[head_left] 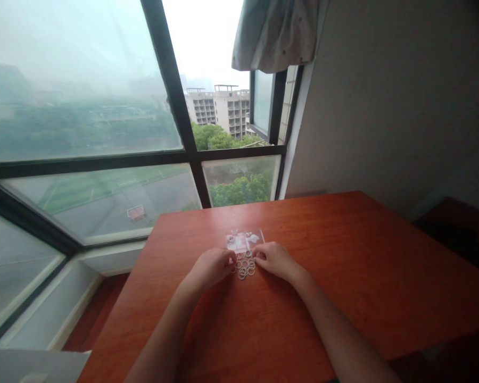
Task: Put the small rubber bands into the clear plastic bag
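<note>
Several small pale rings point(242, 273) lie in a loose cluster on the wooden table, with a pinkish one point(245, 263) among them. My left hand point(212, 267) rests at the cluster's left edge, fingers curled in and fingertips close to a ring there. From the right side my right hand point(277, 259) reaches in, thumb and fingers drawn together by the outermost rings. Whatever either hand pinches is too small to make out. Just beyond the rings lies a clear plastic bag point(239, 242) with white patches, partly behind the fingers.
The reddish-brown table point(343, 255) spreads beneath both forearms, its far edge near the window frame point(239, 154). A grey curtain point(275, 34) hangs above an open window pane point(262, 103). A plain wall point(375, 117) stands on the right.
</note>
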{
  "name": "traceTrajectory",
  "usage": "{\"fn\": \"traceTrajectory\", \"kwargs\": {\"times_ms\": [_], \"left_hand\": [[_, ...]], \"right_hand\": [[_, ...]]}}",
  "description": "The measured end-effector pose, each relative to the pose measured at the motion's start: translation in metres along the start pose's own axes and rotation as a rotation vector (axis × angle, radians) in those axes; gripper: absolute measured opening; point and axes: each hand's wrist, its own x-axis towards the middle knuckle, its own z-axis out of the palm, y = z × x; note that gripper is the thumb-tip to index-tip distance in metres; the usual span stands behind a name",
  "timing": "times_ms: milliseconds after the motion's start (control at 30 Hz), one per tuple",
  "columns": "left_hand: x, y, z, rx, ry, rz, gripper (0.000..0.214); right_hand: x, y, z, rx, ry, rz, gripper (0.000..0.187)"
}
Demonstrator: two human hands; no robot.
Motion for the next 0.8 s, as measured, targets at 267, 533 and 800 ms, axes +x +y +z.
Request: {"fn": "traceTrajectory", "kwargs": {"times_ms": [267, 533, 800], "left_hand": [[-0.0013, 0.0004, -0.0047, -0.019, 0.01, -0.013, 0.015], [-0.002, 0.0009, -0.0054, -0.021, 0.016, -0.016, 0.015], [-0.001, 0.0028, -0.0056, -0.015, 0.001, -0.003, 0.015]], "right_hand": [[-0.001, 0.0, -0.0031, -0.021, -0.015, 0.009, 0.016], [0.0001, 0.0005, -0.0013, -0.084, -0.031, 0.017, 0.017], [0.0003, -0.0008, -0.0006, -0.13, -0.035, 0.03, 0.017]]}}
